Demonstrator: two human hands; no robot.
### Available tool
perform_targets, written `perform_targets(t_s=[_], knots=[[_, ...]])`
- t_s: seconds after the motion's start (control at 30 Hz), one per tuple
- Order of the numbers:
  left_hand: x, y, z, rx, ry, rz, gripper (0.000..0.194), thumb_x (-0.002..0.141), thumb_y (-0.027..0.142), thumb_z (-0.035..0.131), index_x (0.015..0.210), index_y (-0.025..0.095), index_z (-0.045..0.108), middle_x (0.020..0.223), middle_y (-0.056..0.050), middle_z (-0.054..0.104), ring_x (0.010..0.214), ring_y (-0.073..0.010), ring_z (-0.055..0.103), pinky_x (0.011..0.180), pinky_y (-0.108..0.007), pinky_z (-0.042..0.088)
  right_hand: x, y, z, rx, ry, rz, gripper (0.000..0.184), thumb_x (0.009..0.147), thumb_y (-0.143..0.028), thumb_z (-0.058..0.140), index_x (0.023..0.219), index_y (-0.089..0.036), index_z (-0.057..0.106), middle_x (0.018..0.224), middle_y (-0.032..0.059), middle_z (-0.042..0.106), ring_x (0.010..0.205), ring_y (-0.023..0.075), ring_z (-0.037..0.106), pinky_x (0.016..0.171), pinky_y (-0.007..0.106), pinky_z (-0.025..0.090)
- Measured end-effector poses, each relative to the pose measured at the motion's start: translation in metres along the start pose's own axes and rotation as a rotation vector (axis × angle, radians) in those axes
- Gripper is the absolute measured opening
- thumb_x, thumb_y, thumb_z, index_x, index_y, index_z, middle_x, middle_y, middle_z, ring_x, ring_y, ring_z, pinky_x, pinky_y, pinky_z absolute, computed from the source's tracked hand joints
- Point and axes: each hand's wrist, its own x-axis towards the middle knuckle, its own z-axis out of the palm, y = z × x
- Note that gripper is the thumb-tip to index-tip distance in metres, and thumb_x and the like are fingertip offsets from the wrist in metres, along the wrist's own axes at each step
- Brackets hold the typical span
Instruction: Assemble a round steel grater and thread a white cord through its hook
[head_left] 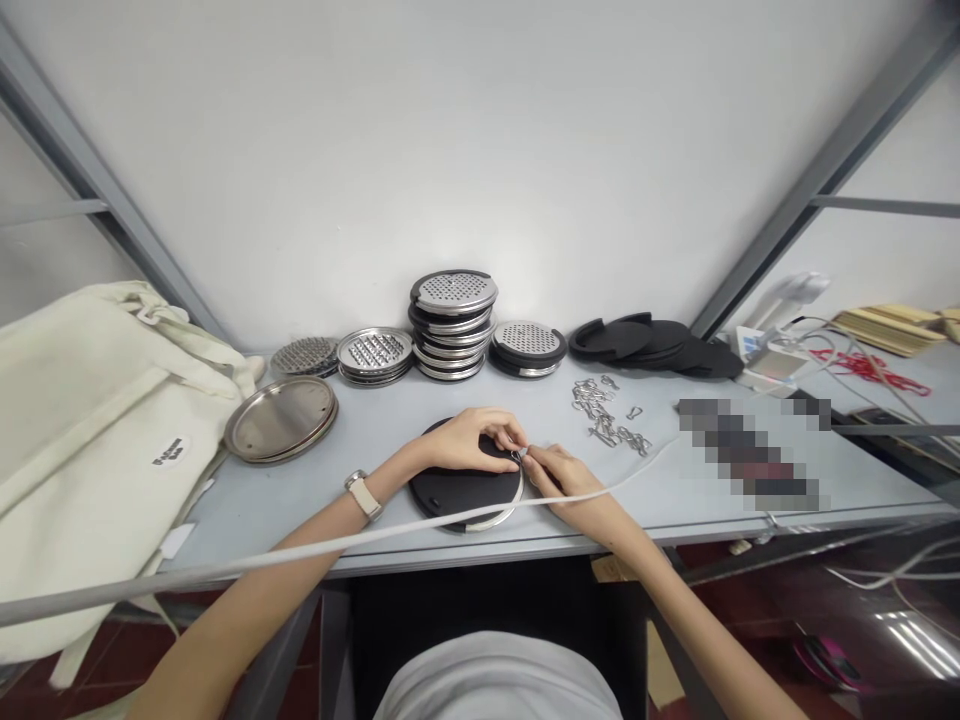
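Note:
A round black disc (pixel 454 490) with a silver metal edge lies near the front edge of the table, a small slot on its left part. My left hand (pixel 474 440) rests over its top, thumb and fingers closed at the right rim. There a small silver metal clip (pixel 516 456) shows partly between the fingertips. From the right, my right hand (pixel 574 492) meets it in a pinch on the same clip. Just how the clip sits against the disc is hidden by the fingers. A pile of similar loose clips (pixel 600 410) lies to the right.
Along the wall stand a tall stack of grater discs (pixel 454 295), shorter stacks, and overlapping black covers (pixel 634 340). Plain metal discs (pixel 281 418) lie at left beside a cream bag (pixel 97 400). A white cable (pixel 420 522) crosses in front of my forearms. A blurred-out object (pixel 750 450) lies right.

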Motion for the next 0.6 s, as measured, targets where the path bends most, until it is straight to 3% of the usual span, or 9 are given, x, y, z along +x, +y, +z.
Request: perform_targets(t_s=[0.6], knots=[[0.0011,0.0002,0.0002,0.014,0.021,-0.006,0.027,0.069,0.022,0.069,0.092,0.013,0.059,0.088,-0.004,0.060,0.078,-0.0115,0.056,0.072,-0.025,0.048,0.0058,-0.0041,-0.0005,-0.028,-0.008,-0.027,0.032,0.097,-0.029,0.028,0.078,-0.020,0.053,0.066,0.0014,0.057,0.061,0.0157,0.050,0.066,0.029,0.038]])
